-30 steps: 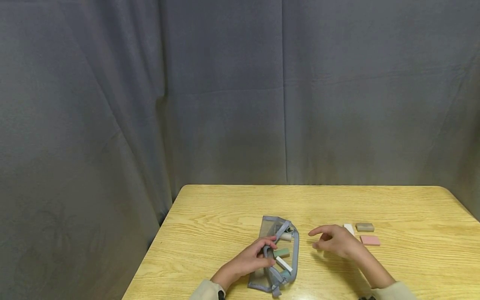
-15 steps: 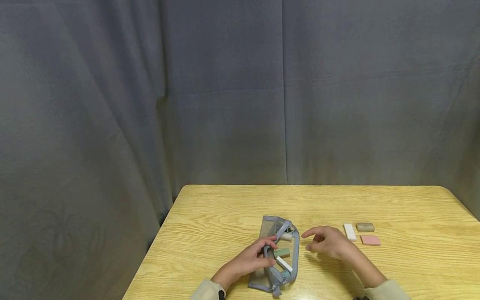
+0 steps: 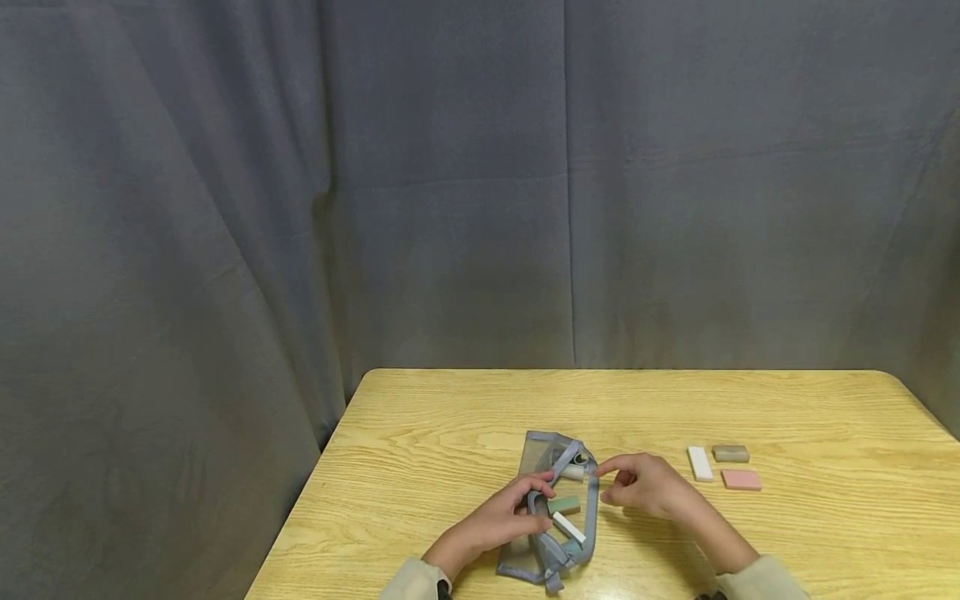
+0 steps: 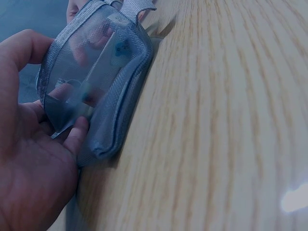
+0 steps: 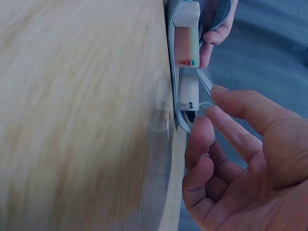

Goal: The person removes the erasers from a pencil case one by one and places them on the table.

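Observation:
A grey-blue mesh zip pouch (image 3: pixel 591 517) lies on the table with its mouth spread, and inside it sit a green eraser (image 3: pixel 564 505), a white eraser (image 3: pixel 568 528) and another whitish block (image 3: pixel 572 472). My left hand (image 3: pixel 498 521) grips the near rim, thumb and fingers curled round the mesh, as the left wrist view also shows. From the other side my right hand (image 3: pixel 645 483) reaches in with loosely bent fingers, holding nothing. Its index fingertip is right at the pouch's far rim, close to the small ring at one corner.
To the right of my right hand lie a white eraser (image 3: pixel 700 464), a brownish-grey eraser (image 3: pixel 731 453) and a pink eraser (image 3: pixel 741 480). The wooden table (image 3: pixel 450 400) ends at a grey curtain (image 3: pixel 465 208) behind it.
My right hand has moved left, away from the loose erasers, up to the pouch's far rim. The left hand and the pouch have stayed put.

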Motion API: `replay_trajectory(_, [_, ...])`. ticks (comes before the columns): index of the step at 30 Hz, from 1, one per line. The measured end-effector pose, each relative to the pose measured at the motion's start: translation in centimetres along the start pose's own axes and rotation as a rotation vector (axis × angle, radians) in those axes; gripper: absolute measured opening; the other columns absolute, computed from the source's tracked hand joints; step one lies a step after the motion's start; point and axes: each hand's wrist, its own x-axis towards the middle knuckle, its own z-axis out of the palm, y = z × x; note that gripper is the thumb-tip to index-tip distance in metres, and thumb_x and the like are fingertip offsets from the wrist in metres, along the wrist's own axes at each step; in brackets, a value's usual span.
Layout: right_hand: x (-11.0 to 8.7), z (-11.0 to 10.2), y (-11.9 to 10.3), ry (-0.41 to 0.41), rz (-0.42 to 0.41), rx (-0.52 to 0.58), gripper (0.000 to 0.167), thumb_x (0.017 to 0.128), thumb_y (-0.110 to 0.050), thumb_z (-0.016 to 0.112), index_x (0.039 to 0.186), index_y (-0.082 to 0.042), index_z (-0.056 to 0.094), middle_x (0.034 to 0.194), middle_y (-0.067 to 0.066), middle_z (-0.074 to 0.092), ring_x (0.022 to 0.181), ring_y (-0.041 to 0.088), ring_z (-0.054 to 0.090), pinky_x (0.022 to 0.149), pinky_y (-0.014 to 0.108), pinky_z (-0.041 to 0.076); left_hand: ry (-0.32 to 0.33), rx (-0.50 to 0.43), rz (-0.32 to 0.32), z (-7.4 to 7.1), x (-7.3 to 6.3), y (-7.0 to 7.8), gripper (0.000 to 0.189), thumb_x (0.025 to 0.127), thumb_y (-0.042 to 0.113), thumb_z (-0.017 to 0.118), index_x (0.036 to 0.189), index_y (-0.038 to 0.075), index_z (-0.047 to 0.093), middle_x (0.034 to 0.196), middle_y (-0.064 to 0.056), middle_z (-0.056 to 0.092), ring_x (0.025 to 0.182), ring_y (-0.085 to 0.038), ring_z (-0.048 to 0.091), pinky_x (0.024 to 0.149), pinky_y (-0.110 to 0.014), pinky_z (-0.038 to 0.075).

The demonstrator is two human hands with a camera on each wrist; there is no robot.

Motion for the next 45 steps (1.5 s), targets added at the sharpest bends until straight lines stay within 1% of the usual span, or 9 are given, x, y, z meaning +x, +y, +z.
replay_trajectory(8, [0.4, 0.7, -0.2, -0.029, 0.002, 0.043, 0.032, 0.086, -0.009, 0.077, 0.117, -0.002, 0.072, 0.075, 0.002, 0.062, 0.063, 0.014, 0.054, 0.053, 0.024, 0.042, 0.004, 0.002, -0.001, 0.0, 0.1, -0.1, 0.034, 0.095, 0.016, 0.065, 0.127, 0.009, 0.057, 0.161, 0.000, 0.036, 0.152, -0.032, 0.024, 0.115, -0.051, 0.032])
replay_trajectory(14, [0.5, 1.1, -0.2, -0.023, -0.018, 0.011, 0.031, 0.085, -0.011, 0.080, 0.115, -0.005, 0.074, 0.075, 0.001, 0.061, 0.065, 0.015, 0.053, 0.054, 0.024, 0.042, 0.001, 0.022, 0.014, 0.0, 0.1, -0.1, 0.034, 0.095, 0.015, 0.065, 0.127, 0.008, 0.056, 0.160, -0.002, 0.037, 0.152, -0.035, 0.024, 0.116, -0.056, 0.030])
replay_trajectory(21, [0.8, 1.4, -0.3, -0.041, -0.015, 0.022, 0.033, 0.085, -0.011, 0.081, 0.116, -0.004, 0.073, 0.075, 0.001, 0.062, 0.064, 0.016, 0.052, 0.054, 0.025, 0.040, 0.001, 0.032, 0.008, 0.0, 0.3, -0.3, 0.035, 0.094, 0.017, 0.065, 0.127, 0.008, 0.056, 0.160, -0.001, 0.037, 0.152, -0.034, 0.024, 0.115, -0.054, 0.032])
replay_trajectory(27, [1.0, 1.6, -0.6, -0.051, -0.021, 0.018, 0.035, 0.083, -0.011, 0.082, 0.116, -0.003, 0.073, 0.075, 0.001, 0.062, 0.064, 0.016, 0.051, 0.054, 0.025, 0.040, -0.006, 0.036, 0.004, 0.0, 0.2, -0.3, 0.036, 0.094, 0.019, 0.065, 0.128, 0.008, 0.055, 0.161, -0.002, 0.036, 0.152, -0.036, 0.023, 0.116, -0.056, 0.030])
replay_trajectory(37, [1.3, 2.1, -0.7, -0.056, -0.020, -0.002, 0.036, 0.080, -0.009, 0.084, 0.115, -0.005, 0.074, 0.074, 0.000, 0.063, 0.064, 0.016, 0.052, 0.055, 0.025, 0.040, -0.003, 0.033, 0.011, 0.0, 0.2, -0.4, 0.035, 0.094, 0.018, 0.065, 0.127, 0.008, 0.056, 0.160, -0.002, 0.037, 0.152, -0.034, 0.024, 0.112, -0.049, 0.035])
replay_trajectory(45, [1.6, 2.4, -1.1, -0.075, 0.006, -0.017, 0.038, 0.078, -0.008, 0.085, 0.115, -0.006, 0.074, 0.071, 0.000, 0.062, 0.062, 0.015, 0.049, 0.054, 0.024, 0.038, -0.011, 0.037, 0.008, -0.1, 0.2, -0.5, 0.036, 0.094, 0.019, 0.065, 0.128, 0.009, 0.055, 0.161, -0.003, 0.036, 0.152, -0.036, 0.022, 0.115, -0.057, 0.032])
